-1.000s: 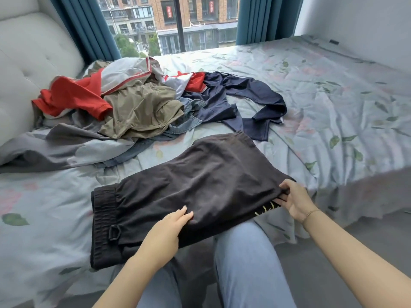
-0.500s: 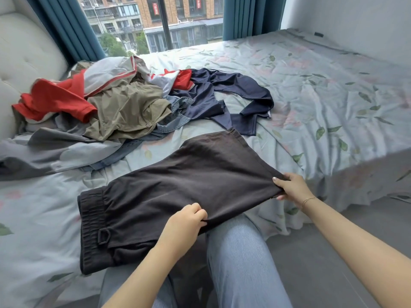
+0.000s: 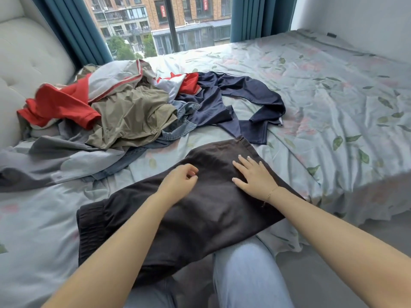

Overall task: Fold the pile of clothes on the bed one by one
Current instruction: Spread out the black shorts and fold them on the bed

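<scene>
With the dark shorts (image 3: 200, 210) lying at lower centre on the bed's (image 3: 333, 90) near edge, keep your right hand (image 3: 253, 176) flat and spread, pressing creases outward, while your left hand (image 3: 178, 183), loosely curled and holding nothing, steadies the cloth.

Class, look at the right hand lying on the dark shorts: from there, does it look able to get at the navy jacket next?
Probably yes. The right hand lies flat on the dark shorts, and the navy jacket lies just beyond the shorts' far edge on the bed sheet, uncovered on this side, with nothing between.

A home bedroom: bed (image 3: 333, 90), padded headboard (image 3: 26, 70), curtained window (image 3: 169, 25)
</scene>
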